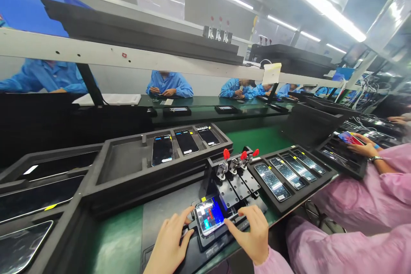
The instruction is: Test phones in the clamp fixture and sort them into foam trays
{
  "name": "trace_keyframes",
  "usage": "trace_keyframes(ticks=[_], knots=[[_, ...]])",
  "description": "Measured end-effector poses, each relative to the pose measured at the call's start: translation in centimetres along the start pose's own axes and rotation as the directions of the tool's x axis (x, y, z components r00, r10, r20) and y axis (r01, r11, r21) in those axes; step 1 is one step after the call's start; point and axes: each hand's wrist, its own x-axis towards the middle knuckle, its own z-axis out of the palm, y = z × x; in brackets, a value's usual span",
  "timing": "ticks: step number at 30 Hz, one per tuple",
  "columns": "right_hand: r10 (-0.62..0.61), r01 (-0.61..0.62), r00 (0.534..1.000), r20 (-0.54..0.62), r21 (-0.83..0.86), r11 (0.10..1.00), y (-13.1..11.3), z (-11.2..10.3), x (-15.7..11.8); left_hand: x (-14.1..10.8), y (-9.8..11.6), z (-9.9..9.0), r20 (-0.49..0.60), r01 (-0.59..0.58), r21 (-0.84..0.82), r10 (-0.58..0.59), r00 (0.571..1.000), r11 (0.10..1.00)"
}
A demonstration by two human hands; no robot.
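Note:
A phone point(209, 215) with a lit blue and multicoloured screen lies face up in a black test fixture point(214, 246). My left hand point(173, 239) is at the fixture's left side, index finger and thumb apart around a small side tab; whether it grips the tab is unclear. My right hand point(252, 232) is at the other side, its thumb tip against the phone's right edge and its index finger bent near the fixture's metal parts. Behind the phone stand toggle clamps with red tips point(243, 156) over metal plates point(240, 186).
Left of the clamps, a black foam tray point(122, 158) holds three phones. Another tray point(272, 197) on the right holds several. Larger dark panels point(41, 195) lie at far left. A co-worker in pink point(362, 150) holds a phone; people in blue sit opposite, beyond a shelf rail point(135, 60).

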Motion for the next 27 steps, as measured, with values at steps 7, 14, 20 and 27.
trace_keyframes(ticks=[7, 14, 20, 27], knots=[[0.023, -0.023, 0.999, -0.041, -0.007, 1.000, -0.9, 1.9, -1.9, -0.1, 0.0, -0.1, 0.043, -0.028, 0.025, 0.027, 0.999, 0.999], [0.039, -0.035, 0.999, -0.024, 0.139, 0.990, -1.4, 2.6, -1.7, -0.9, -0.9, -0.7, 0.051, -0.039, 0.073, 0.036, 0.998, 0.997], [-0.037, 0.034, 0.999, 0.006, 0.224, 0.974, -5.1, 3.5, -2.0, -3.1, -3.3, -1.9, 0.000, 0.061, 0.100, -0.061, 0.998, 0.993], [-0.109, 0.118, 0.993, -0.052, 0.209, 0.971, -8.4, 4.1, -1.4, -3.5, -3.6, -1.2, -0.020, 0.029, 0.095, -0.027, 0.999, 0.995]])
